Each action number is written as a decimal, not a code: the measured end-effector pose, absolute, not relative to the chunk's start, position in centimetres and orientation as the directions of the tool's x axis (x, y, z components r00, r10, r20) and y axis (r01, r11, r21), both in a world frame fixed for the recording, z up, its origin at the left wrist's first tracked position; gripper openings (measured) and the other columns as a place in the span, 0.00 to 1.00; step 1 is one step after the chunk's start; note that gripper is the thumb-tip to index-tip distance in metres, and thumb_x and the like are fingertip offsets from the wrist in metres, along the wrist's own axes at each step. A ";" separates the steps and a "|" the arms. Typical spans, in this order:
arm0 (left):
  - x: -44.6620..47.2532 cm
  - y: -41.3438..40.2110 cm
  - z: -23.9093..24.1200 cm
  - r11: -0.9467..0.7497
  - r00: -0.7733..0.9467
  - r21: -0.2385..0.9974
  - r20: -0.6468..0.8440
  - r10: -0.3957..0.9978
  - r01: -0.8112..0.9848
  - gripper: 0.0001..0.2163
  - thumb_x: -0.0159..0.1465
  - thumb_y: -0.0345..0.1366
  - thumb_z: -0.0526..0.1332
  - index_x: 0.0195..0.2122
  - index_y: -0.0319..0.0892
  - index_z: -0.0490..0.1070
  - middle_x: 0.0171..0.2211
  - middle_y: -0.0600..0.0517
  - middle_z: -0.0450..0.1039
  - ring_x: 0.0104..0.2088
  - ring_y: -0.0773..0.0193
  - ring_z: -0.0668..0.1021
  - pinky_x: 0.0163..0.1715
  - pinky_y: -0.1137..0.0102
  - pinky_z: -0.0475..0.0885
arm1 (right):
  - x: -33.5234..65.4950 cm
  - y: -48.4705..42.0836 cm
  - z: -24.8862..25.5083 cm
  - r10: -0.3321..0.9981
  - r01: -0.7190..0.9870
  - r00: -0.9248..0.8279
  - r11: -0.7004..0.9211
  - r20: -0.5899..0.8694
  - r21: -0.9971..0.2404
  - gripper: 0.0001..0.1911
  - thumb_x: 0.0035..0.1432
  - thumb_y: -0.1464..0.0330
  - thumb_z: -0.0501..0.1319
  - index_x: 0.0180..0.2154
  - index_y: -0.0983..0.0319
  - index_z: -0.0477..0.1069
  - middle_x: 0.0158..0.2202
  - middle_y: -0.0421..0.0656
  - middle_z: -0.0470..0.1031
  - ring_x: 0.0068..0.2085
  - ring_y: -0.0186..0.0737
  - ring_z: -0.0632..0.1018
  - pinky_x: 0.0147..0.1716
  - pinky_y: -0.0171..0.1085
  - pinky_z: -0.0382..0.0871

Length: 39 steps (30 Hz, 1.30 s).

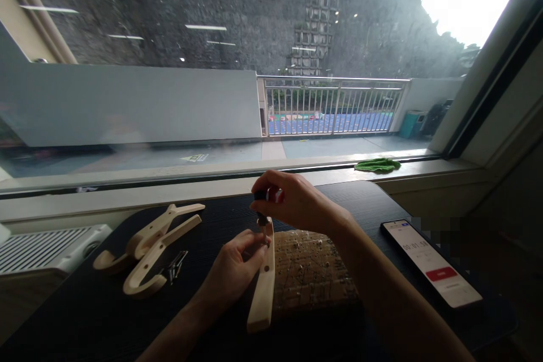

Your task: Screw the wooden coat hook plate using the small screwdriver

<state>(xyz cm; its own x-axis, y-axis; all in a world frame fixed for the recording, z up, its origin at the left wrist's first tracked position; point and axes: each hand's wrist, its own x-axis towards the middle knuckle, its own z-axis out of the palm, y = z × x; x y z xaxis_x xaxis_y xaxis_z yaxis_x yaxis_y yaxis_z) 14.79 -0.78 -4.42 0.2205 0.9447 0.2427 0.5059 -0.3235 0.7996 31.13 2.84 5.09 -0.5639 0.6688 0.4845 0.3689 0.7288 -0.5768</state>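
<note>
My right hand (297, 203) is closed around a screwdriver (268, 203) with a red and black handle, held upright with its tip down on a light wooden hook piece (263, 283). My left hand (235, 268) pinches the upper end of that wooden piece just below the screwdriver tip. The piece lies along the left edge of a brown cork board (311, 274) on the dark table (85, 317).
Two more wooden hooks (148, 246) lie at the left with some small dark screws (176, 266) beside them. A phone (432, 263) showing a timer lies at the right. A green cloth (377, 165) sits on the window sill; a white radiator (46, 249) is far left.
</note>
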 end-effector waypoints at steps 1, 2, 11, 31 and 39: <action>14.8 -0.8 -4.4 -0.325 0.225 0.798 0.242 0.944 0.507 0.10 0.57 0.37 0.53 0.35 0.42 0.72 0.32 0.52 0.70 0.33 0.65 0.72 0.34 0.73 0.66 | 31.2 2.8 5.1 0.670 0.368 -0.566 0.727 0.481 -0.579 0.13 0.51 0.65 0.57 0.40 0.62 0.67 0.30 0.40 0.70 0.27 0.28 0.67 0.28 0.31 0.59; 14.8 -0.8 -4.5 -0.328 0.229 0.797 0.242 0.943 0.508 0.10 0.57 0.37 0.53 0.35 0.42 0.71 0.32 0.52 0.70 0.33 0.65 0.72 0.34 0.73 0.66 | 31.2 2.8 5.2 0.667 0.366 -0.574 0.728 0.476 -0.580 0.13 0.52 0.66 0.56 0.41 0.62 0.67 0.30 0.40 0.70 0.27 0.28 0.68 0.28 0.31 0.59; 14.8 -0.7 -4.7 -0.347 0.223 0.790 0.269 0.937 0.505 0.09 0.57 0.36 0.53 0.33 0.43 0.72 0.31 0.53 0.70 0.33 0.65 0.72 0.34 0.74 0.66 | 31.4 2.8 5.3 0.621 0.319 -0.649 0.746 0.439 -0.585 0.16 0.54 0.72 0.52 0.46 0.59 0.67 0.31 0.39 0.71 0.29 0.29 0.69 0.28 0.31 0.60; 14.8 -0.8 -4.5 -0.337 0.247 0.797 0.242 0.938 0.500 0.09 0.58 0.37 0.53 0.34 0.43 0.71 0.34 0.53 0.70 0.36 0.65 0.72 0.37 0.73 0.65 | 31.4 3.0 5.2 0.657 0.379 -0.589 0.739 0.470 -0.557 0.14 0.52 0.66 0.56 0.42 0.61 0.68 0.29 0.39 0.70 0.27 0.28 0.69 0.26 0.31 0.59; 14.7 -0.7 -4.9 -0.349 0.250 0.786 0.253 0.935 0.510 0.09 0.58 0.36 0.52 0.35 0.43 0.71 0.33 0.53 0.69 0.35 0.65 0.72 0.36 0.73 0.65 | 31.5 2.7 5.3 0.609 0.321 -0.653 0.761 0.450 -0.564 0.16 0.54 0.73 0.52 0.46 0.60 0.67 0.31 0.40 0.72 0.27 0.27 0.68 0.26 0.29 0.59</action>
<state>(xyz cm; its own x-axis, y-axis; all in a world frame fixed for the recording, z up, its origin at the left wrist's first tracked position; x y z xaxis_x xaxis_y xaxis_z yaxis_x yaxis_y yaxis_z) 14.72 -0.74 -4.91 0.2497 0.9347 0.2530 0.5099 -0.3491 0.7862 31.47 2.74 5.32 -0.6532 0.6091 0.4499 0.3215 0.7610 -0.5635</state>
